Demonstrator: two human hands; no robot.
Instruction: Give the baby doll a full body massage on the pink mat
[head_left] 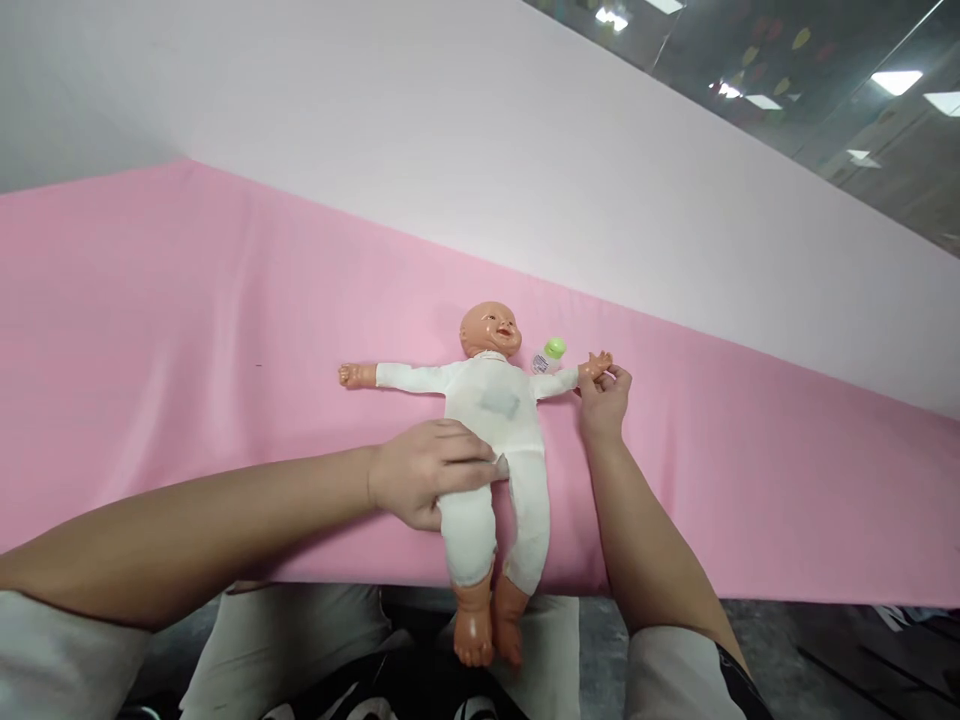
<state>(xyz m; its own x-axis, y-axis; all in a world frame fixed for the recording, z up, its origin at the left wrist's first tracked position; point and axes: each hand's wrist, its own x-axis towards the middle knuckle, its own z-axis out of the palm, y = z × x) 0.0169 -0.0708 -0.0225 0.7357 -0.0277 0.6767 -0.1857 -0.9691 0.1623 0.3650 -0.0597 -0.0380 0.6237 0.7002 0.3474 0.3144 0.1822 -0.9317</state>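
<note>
A baby doll (472,385) with a white cloth body lies on its back on the pink cover, arms spread wide and feet hanging past the front edge. A greyish patch marks its chest. My left hand (435,472) is wrapped round the doll's upper thigh on the left side of the view, the fingertips curling between the legs. My right hand (604,400) pinches the doll's plastic hand at the end of the outstretched arm on the right. Just above that arm lies a small clear bottle (550,354) with a bright green cap, partly hidden behind the sleeve.
The pink-covered table (787,480) runs across the whole view, meeting a white wall (450,130) at the back. Glass with light reflections (825,90) shows at the upper right. My legs (300,640) are under the front edge. Dark thin bars (862,680) lie at the lower right.
</note>
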